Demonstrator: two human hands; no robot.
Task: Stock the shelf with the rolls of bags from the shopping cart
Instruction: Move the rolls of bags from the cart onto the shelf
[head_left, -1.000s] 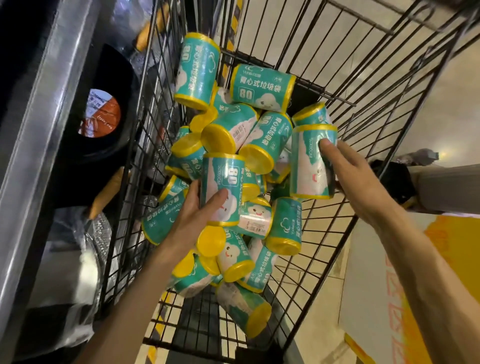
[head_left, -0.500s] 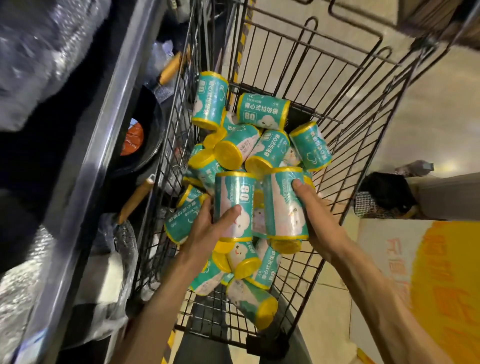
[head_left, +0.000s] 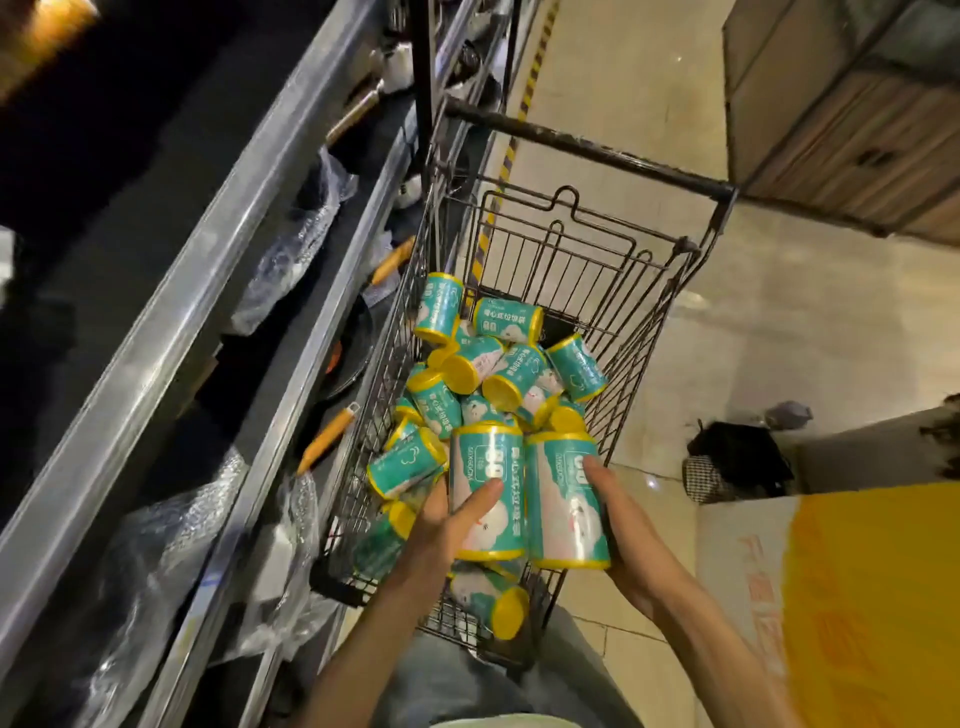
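Bare forearms, no sleeves, grey-blue trousers, pale shirt hem

The shelf runs off the edge at nine o'clock, its wrapped goods blurred, and lower rolls hide behind the left hand.

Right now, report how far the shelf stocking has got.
Done: none that I can confirm; no teal rolls show on the shelf, which holds wrapped goods and pans.
In hand: the left hand holds one upright roll and the right hand holds a second roll beside it, both above the shopping cart.
Left: a pile of rolls in the cart, well over a dozen.
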